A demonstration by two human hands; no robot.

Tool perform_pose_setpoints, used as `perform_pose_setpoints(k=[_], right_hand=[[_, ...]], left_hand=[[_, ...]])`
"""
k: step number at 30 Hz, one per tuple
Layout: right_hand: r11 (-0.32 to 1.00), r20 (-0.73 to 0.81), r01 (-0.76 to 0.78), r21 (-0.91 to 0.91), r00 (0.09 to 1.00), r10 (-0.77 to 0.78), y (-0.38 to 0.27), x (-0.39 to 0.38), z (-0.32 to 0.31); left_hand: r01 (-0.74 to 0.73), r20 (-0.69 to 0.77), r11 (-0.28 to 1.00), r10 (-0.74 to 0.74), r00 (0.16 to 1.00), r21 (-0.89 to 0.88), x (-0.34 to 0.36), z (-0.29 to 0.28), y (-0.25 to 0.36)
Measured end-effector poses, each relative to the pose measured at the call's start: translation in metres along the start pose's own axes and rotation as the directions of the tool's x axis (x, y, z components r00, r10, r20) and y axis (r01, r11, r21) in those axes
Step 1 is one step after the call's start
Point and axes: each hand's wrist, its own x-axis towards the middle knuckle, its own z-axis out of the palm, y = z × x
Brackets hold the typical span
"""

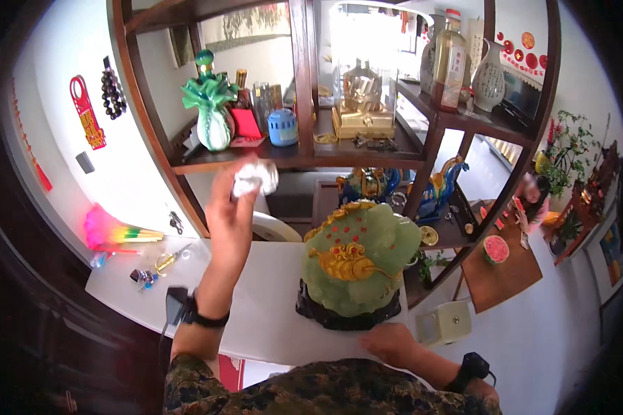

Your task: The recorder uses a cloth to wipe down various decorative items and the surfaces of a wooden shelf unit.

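My left hand is raised in front of the wooden display shelf, closed around a crumpled white wad. Whether the wad is tissue or cloth I cannot tell. My right hand rests low on the white tabletop, its fingers curled in, close to the dark base of a green carved ornament. Gold and red details cover the ornament's front. It stands upright on its base.
On the shelf stand a cabbage-shaped vase, a blue pot, a gold ornament and a bottle. Scissors and a colourful duster lie left. Beyond the shelf, a person sits by a table with watermelon.
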Motion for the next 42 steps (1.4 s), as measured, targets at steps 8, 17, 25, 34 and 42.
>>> perform_pose_setpoints(k=[8, 17, 25, 34, 42], right_hand=[[0.961, -0.18, -0.162, -0.226, 0.976, 0.122, 0.034, -0.035, 0.084], [0.971, -0.298, -0.137, -0.196, 0.952, 0.073, 0.038, -0.038, 0.088], [0.882, -0.235, -0.071, -0.466, 0.971, -0.046, 0.051, -0.039, 0.108], [0.891, -0.22, 0.0, -0.455, 0.969, -0.112, 0.054, -0.043, 0.106], [0.92, -0.309, -0.124, -0.372, 0.951, 0.003, 0.05, -0.044, 0.104]], left_hand=[[-0.694, -0.012, 0.642, 0.737, 0.676, 0.327, 0.132, 0.06, 0.029], [-0.657, 0.043, 0.546, 0.751, 0.658, 0.519, 0.192, 0.109, 0.013], [-0.718, 0.243, 0.541, 0.697, 0.674, 0.439, 0.119, 0.105, -0.054], [-0.621, 0.423, 0.726, 0.483, 0.767, 0.296, 0.039, 0.091, -0.105], [-0.657, 0.534, 0.645, 0.422, 0.732, 0.39, 0.016, 0.053, -0.13]])
